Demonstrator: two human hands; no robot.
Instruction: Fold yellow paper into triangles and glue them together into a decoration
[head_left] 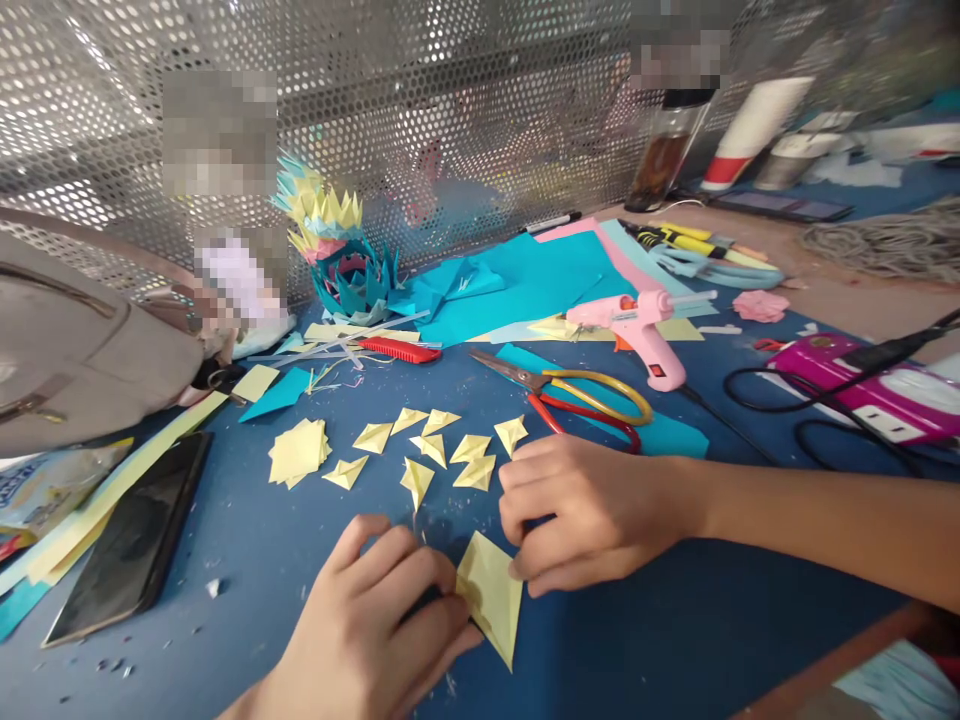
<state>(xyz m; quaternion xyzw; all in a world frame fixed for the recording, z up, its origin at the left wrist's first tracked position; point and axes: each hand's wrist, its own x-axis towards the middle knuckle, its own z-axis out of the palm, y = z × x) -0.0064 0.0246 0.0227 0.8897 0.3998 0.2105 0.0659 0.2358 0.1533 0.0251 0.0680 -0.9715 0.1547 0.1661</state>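
Both hands work on one yellow paper piece point(491, 592) that lies flat on the blue table point(675, 620), near its front edge. The left hand point(375, 620) pinches its left edge with bent fingers; the right hand point(585, 515) presses its upper right corner. I think the fold comes clean if edges meet exactly, like the folded yellow triangles point(442, 450) just behind, before pressing the crease firmly

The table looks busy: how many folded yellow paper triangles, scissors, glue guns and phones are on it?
Small folded yellow triangles: 9
Larger yellow piece between the left hand and right hand: 1
Stack of yellow squares: 1
Scissors: 1
Pink glue gun: 1
Black phone: 1
Total: 14
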